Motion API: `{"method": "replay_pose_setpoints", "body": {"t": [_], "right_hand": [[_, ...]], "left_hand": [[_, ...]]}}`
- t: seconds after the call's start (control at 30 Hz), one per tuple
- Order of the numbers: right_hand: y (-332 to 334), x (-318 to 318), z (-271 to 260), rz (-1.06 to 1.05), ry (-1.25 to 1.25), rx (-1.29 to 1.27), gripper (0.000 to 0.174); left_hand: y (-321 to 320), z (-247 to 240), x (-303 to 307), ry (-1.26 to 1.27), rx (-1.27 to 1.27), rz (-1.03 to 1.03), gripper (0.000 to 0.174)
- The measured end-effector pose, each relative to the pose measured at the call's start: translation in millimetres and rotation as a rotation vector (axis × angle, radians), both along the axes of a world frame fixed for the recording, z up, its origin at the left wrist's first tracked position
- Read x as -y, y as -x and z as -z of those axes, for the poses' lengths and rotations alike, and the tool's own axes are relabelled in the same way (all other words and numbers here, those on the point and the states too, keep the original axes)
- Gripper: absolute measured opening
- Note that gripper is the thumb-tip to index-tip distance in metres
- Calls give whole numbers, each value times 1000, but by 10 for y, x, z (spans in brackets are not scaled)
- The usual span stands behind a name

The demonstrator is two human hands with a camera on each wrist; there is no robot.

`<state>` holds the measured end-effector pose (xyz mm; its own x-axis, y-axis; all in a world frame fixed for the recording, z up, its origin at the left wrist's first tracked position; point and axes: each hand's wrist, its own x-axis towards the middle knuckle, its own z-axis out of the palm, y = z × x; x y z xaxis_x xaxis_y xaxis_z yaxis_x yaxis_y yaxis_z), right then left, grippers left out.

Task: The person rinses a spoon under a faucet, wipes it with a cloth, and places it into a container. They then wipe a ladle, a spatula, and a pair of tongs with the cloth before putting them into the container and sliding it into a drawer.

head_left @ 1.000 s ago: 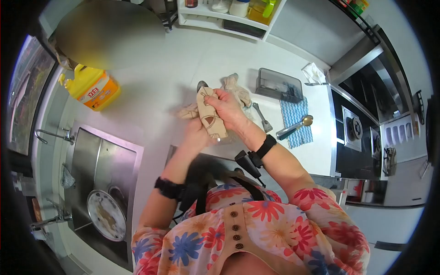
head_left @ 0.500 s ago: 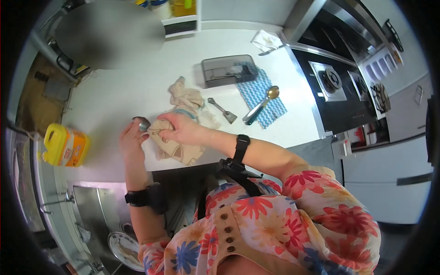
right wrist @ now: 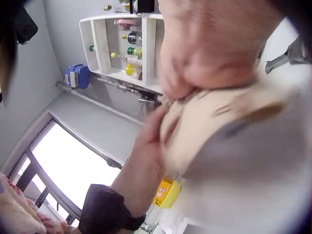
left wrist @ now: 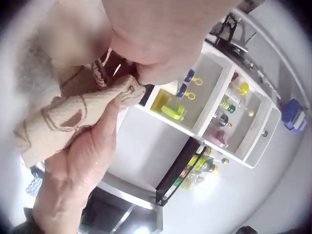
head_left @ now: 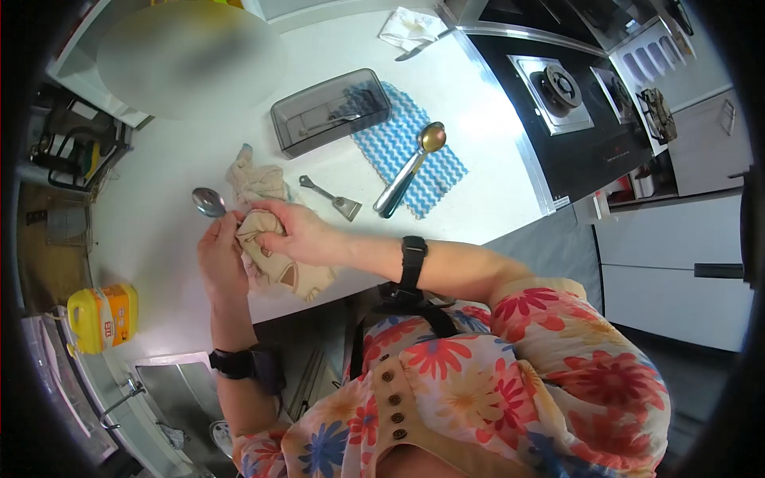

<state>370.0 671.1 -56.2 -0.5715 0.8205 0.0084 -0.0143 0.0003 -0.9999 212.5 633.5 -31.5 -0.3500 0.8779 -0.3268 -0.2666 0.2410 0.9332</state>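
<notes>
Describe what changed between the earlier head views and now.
The left hand moved from the patterned cloth's lower end up to just below the spoon's bowl. The right hand still grips the cloth. The grey tray, striped cloth and spatula stayed put; the camera view shifted.

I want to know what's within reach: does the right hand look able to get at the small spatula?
Probably yes: the spatula lies uncovered close beside the right hand, though its grip on the cloth would likely have to loosen first.
</notes>
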Motion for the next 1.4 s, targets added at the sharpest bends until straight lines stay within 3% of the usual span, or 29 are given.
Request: {"method": "replay_pose_setpoints", "body": {"t": [0.1, 0.17, 0.2, 0.27, 0.33, 0.57, 0.9, 1.4], "right_hand": [[-327, 29, 11, -103, -75, 80, 47], [-602, 49, -10, -194, -150, 143, 47], [-740, 48, -35, -205, -63, 97, 47], [-953, 0, -71, -228, 21, 45, 46], [-1112, -70, -94, -219, 173, 12, 45], [-1463, -170, -14, -279, 214, 8, 47], [-1624, -234, -14, -323, 393, -71, 41], [-1708, -288, 23, -338, 508, -109, 39]], "left_hand": [[-64, -269, -381, -56, -78, -47, 23], [-8, -493, -638, -71, -468, 118, 21], [-86, -514, -761, -67, -479, 108, 21], [-398, -558, -1018, -33, -1258, 558, 16], [-672, -414, -1273, -262, -1650, 598, 15], [-1162, 8, -1911, -202, -1772, 782, 14], [-1270, 115, -2115, -153, -1866, 936, 8], [-1144, 239, -2131, -129, -1692, 801, 9]]}}
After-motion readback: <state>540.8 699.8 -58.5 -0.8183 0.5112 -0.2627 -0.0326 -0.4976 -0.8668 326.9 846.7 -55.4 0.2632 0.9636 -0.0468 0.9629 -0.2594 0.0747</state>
